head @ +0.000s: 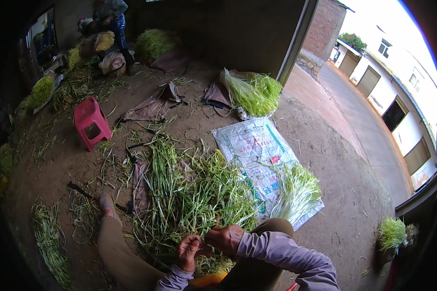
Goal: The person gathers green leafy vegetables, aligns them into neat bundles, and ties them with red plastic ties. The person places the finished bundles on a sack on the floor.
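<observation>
My left hand [187,252] and my right hand [225,238] meet between my knees, fingertips close together. Both pinch a thin red string [217,219]; one bit shows by my left thumb, another sticks up above my right hand. Whether the string passes around any stems is hidden. Directly beyond my hands lies a loose heap of long green leafy stems [211,192]. Beside my right knee, a tidy bunch of pale white-stemmed greens [296,191] rests on a printed woven plastic sack [253,145].
A pink plastic stool [91,122] stands ahead on the left. Another pile of pale greens [255,92] sits near the doorway. A person [111,29] bends over bundles at the back left. More stems [51,240] lie left of my leg. Outside runs a paved road [360,120].
</observation>
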Tool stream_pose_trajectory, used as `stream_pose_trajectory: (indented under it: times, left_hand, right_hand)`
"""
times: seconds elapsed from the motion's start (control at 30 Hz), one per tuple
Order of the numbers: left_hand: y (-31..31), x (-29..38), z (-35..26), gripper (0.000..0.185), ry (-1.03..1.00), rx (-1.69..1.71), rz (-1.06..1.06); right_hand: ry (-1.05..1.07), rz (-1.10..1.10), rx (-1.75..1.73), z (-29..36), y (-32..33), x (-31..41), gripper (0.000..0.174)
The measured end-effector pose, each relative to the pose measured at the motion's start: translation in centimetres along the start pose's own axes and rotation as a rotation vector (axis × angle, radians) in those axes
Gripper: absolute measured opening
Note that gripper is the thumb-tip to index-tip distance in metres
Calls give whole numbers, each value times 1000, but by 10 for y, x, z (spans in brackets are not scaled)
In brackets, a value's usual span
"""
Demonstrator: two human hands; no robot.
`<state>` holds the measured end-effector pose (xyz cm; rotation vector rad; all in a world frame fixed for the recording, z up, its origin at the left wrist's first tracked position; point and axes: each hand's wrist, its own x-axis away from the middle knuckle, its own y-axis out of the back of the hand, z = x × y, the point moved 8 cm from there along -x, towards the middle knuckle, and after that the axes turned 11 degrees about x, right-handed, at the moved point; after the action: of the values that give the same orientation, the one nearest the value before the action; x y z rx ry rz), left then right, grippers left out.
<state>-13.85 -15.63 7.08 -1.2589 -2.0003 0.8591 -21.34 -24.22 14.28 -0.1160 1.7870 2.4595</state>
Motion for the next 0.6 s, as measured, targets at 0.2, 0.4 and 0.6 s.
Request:
stream_pose_trajectory:
  times: [0.2, 0.4, 0.6]
  left_hand:
    - [15, 5, 11, 18, 92, 7, -53]
    - [25, 9, 29, 23, 259, 102, -33]
    - [44, 13, 34, 21, 200, 185, -146]
  right_hand:
    - [-79, 132, -42, 4, -7, -5, 27]
    - [-77, 235, 7, 3, -26, -2, 43]
    - [-18, 231, 102, 8, -31, -4, 42]
